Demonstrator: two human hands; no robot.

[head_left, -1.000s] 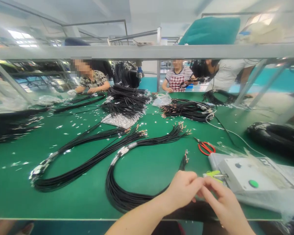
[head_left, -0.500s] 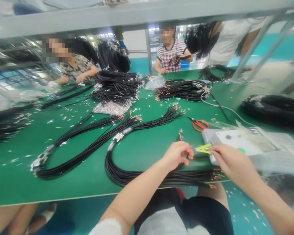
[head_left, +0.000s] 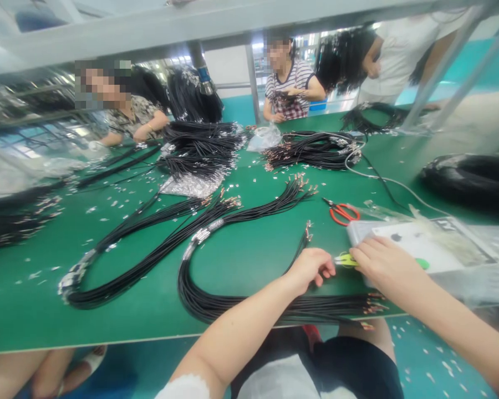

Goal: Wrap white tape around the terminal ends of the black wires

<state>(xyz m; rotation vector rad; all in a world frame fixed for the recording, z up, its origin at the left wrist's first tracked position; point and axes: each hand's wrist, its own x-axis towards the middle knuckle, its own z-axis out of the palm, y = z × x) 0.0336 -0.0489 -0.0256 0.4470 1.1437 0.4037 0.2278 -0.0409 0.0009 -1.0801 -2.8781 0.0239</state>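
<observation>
My left hand (head_left: 310,267) rests on the green table (head_left: 241,266) near its front edge, fingers curled in a pinch over thin black wires (head_left: 303,241) that run up to metal tips. What it pinches is too small to make out. My right hand (head_left: 382,263) lies just to the right, fingers bent against a yellow-green part (head_left: 344,259) at the edge of a white box with a green button (head_left: 416,249). A looped bundle of black wires (head_left: 216,302) curves under both forearms, its copper ends pointing right.
Red-handled scissors (head_left: 340,211) lie behind the white box. Several black wire bundles (head_left: 158,244) and scattered metal terminals cover the table. A big black coil (head_left: 469,177) sits far right. Three other people work at the far side under a metal rack.
The camera tipped down, bringing my lap and the table edge into view. My hands parted, then came close again beside the yellow-green part, my right hand settling onto the white box.
</observation>
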